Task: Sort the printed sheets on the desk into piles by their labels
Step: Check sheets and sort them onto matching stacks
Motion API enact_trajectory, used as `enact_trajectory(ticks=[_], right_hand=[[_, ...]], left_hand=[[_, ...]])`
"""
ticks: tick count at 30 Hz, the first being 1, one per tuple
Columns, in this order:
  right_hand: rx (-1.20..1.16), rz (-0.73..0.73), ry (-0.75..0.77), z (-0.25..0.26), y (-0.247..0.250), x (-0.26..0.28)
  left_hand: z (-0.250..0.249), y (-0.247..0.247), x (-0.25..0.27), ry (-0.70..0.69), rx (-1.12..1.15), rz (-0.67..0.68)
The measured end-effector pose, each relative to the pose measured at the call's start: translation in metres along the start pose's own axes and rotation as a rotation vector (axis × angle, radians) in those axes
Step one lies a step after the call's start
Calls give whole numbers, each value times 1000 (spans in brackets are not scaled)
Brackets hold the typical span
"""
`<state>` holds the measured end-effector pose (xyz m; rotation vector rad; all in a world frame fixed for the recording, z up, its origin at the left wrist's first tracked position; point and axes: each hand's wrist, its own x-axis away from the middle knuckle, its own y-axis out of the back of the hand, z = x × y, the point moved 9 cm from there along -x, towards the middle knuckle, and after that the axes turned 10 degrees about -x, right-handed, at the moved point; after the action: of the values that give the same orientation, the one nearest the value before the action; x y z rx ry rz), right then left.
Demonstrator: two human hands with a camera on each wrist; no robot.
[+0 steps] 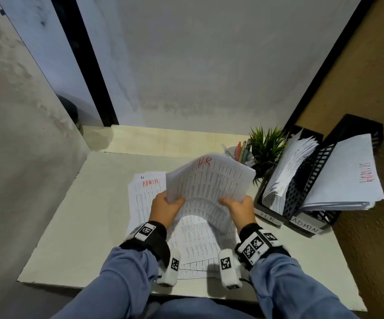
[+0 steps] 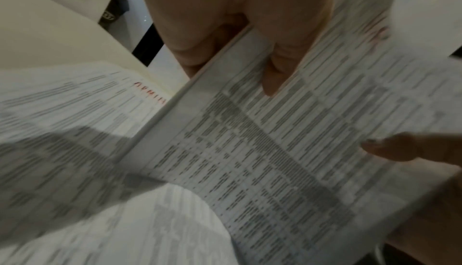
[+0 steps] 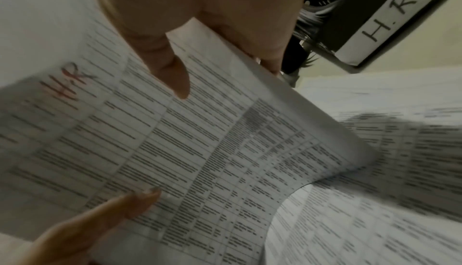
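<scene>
A thick bundle of printed sheets point(image 1: 209, 178) marked "H.R" in red is lifted above the desk, bowed upward. My left hand point(image 1: 166, 208) pinches its left edge, thumb on top point(image 2: 277, 75). At the right edge my right hand point(image 1: 239, 209) grips it, thumb on the print point(image 3: 172, 71). Under the bundle lies a pile of sheets point(image 1: 145, 196) whose top page reads "ADMIN". Two black file trays stand at the right: one labelled H.R point(image 1: 270, 217) point(image 3: 390, 18) and one labelled ADMIN point(image 1: 306, 226), both with papers in them.
A small green plant point(image 1: 266, 146) and a cup of pens point(image 1: 239, 150) stand behind the bundle, next to the trays. The pale desk point(image 1: 83, 215) is walled at the back and left. Its front edge runs close to my sleeves.
</scene>
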<state>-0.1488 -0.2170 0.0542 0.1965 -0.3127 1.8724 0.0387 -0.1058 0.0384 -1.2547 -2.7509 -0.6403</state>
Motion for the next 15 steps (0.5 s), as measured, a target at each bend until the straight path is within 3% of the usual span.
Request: enact_trajectory(ticks=[3, 7, 12, 15], right_hand=[[-2, -3, 53, 12, -5, 0], [-64, -32, 140, 29, -3, -1], [-37, -102, -148, -20, 6, 8], [-88, -88, -129, -9, 12, 4]], left_hand=[[1, 10, 1, 38, 63, -61], [-9, 19, -3, -34, 109, -103], [35, 2, 5, 91, -86, 58], [21, 6, 11, 35, -69, 46]])
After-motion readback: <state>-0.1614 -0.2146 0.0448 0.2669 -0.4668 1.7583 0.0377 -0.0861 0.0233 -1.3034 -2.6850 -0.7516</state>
